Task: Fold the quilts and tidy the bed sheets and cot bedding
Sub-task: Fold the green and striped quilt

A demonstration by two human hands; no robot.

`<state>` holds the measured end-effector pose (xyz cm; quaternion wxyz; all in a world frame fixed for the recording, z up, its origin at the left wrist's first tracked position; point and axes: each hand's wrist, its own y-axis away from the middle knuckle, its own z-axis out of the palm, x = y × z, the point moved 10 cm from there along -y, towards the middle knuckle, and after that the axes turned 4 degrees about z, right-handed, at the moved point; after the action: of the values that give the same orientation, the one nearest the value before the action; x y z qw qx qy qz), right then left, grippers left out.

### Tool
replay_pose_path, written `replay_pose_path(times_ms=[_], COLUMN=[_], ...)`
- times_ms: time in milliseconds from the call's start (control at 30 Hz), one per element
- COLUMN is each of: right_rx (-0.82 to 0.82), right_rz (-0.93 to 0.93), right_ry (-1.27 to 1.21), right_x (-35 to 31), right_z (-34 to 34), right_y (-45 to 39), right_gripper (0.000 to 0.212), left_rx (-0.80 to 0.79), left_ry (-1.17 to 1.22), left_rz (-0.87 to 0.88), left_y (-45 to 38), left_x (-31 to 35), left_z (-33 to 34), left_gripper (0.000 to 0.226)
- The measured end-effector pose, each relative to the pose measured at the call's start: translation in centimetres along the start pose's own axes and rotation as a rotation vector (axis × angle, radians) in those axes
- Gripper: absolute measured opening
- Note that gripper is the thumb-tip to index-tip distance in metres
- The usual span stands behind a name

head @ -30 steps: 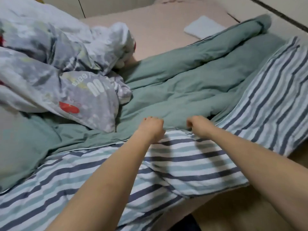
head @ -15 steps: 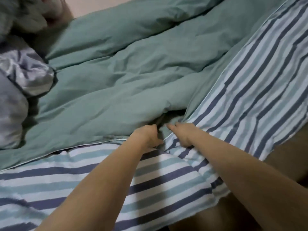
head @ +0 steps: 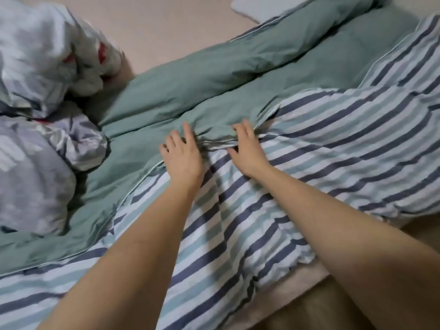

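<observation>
A quilt lies across the bed, its green side (head: 214,75) spread toward the far part and its blue-and-white striped side (head: 333,148) folded over near me. My left hand (head: 182,153) rests flat with fingers straight at the seam where the stripes meet the green. My right hand (head: 247,148) lies beside it on the same seam, fingers spread and straight. Neither hand grips the cloth. A second, grey printed quilt (head: 40,96) sits crumpled in a heap at the left.
The pinkish bed sheet (head: 166,27) shows bare at the far side. A white folded cloth (head: 257,5) lies at the top edge on it. The bed's near edge and a brown floor (head: 309,313) show at the lower right.
Both hands were fists gripping the striped quilt edge; they pushed it forward over the green side and have opened, now lying flat on the seam.
</observation>
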<state>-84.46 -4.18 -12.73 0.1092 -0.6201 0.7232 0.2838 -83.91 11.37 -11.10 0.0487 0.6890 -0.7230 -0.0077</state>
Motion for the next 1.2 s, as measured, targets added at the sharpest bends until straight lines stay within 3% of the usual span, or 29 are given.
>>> replay_pose_path(times_ms=[33, 67, 133, 200, 267, 500, 533, 600, 667, 700, 767, 833, 867, 900, 933, 1000, 1033, 1100, 1200], right_rx=[-0.196, -0.262, -0.046, 0.195, 0.230, -0.086, -0.163, -0.296, -0.302, -0.221, 0.114, 0.493, 0.577, 0.522, 0.331, -0.233, -0.377, -0.354, -0.130], right_rz=[0.019, 0.025, 0.044, 0.011, -0.049, 0.232, 0.274, 0.257, 0.176, 0.146, 0.131, 0.120, 0.112, 0.109, 0.130, 0.264, 0.328, 0.365, 0.264], right_ry=[0.050, 0.080, 0.100, 0.193, 0.346, 0.692, 0.678, 0.682, 0.685, 0.632, 0.367, 0.143, 0.057, 0.011, 0.018, 0.215, 0.257, 0.193, 0.086], right_x=[0.8, 1.5, 2.7, 3.7, 5.0, 18.1, 20.1, 22.4, 22.6, 21.9, 20.3, 19.4, 19.4, 19.6, 20.1, 22.5, 23.3, 22.5, 17.7], right_z=[2.9, 4.3, 2.6, -0.2, -1.6, -3.5, -3.0, -1.0, 0.4, 0.0, -3.4, -7.7, -8.4, -7.4, -4.6, 3.3, 5.2, 5.4, 3.5], right_y=[-0.3, 0.0, -0.1, -1.0, -2.7, -10.2, -10.5, -10.0, -9.3, -9.5, -10.5, -10.3, -10.1, -10.1, -10.4, -9.3, -8.3, -7.7, -6.9], right_gripper=[0.050, 0.046, 0.035, 0.043, 0.050, 0.079, 0.078, 0.054, 0.032, 0.028, 0.027, 0.030, 0.032, 0.036, 0.043, 0.060, 0.063, 0.061, 0.046], left_rx=[-0.083, -0.136, -0.219, -0.310, -0.367, -0.400, -0.447, -0.578, -0.627, -0.572, -0.329, 0.051, 0.186, 0.188, 0.037, -0.426, -0.578, -0.578, -0.409], left_ry=[-0.037, -0.054, -0.066, -0.020, 0.060, 0.175, 0.139, 0.058, 0.013, 0.027, 0.124, 0.211, 0.207, 0.165, 0.125, -0.027, -0.079, -0.082, -0.029], left_rz=[-0.010, 0.031, 0.194, 0.275, 0.316, 0.451, 0.425, 0.353, 0.340, 0.372, 0.420, 0.403, 0.388, 0.380, 0.384, 0.416, 0.422, 0.408, 0.415], left_y=[0.0, 0.5, 1.8, 2.2, 0.7, -5.4, -5.5, -4.7, -3.6, -3.7, -5.4, -7.8, -8.4, -8.8, -8.8, -6.6, -5.2, -4.3, -3.8], left_x=[-0.1, 0.4, 2.5, 4.7, 7.7, 19.6, 19.8, 19.3, 19.0, 19.3, 19.9, 19.0, 18.0, 17.1, 16.2, 14.1, 12.7, 10.8, 9.6], left_z=[1.6, 2.9, 5.7, 8.0, 9.1, 11.9, 13.2, 15.9, 16.9, 16.3, 13.4, 8.9, 7.5, 7.7, 9.7, 15.7, 17.4, 16.9, 12.8], left_gripper=[0.062, 0.061, 0.056, 0.055, 0.058, 0.066, 0.069, 0.072, 0.056, 0.040, 0.019, 0.020, 0.029, 0.040, 0.051, 0.066, 0.069, 0.066, 0.051])
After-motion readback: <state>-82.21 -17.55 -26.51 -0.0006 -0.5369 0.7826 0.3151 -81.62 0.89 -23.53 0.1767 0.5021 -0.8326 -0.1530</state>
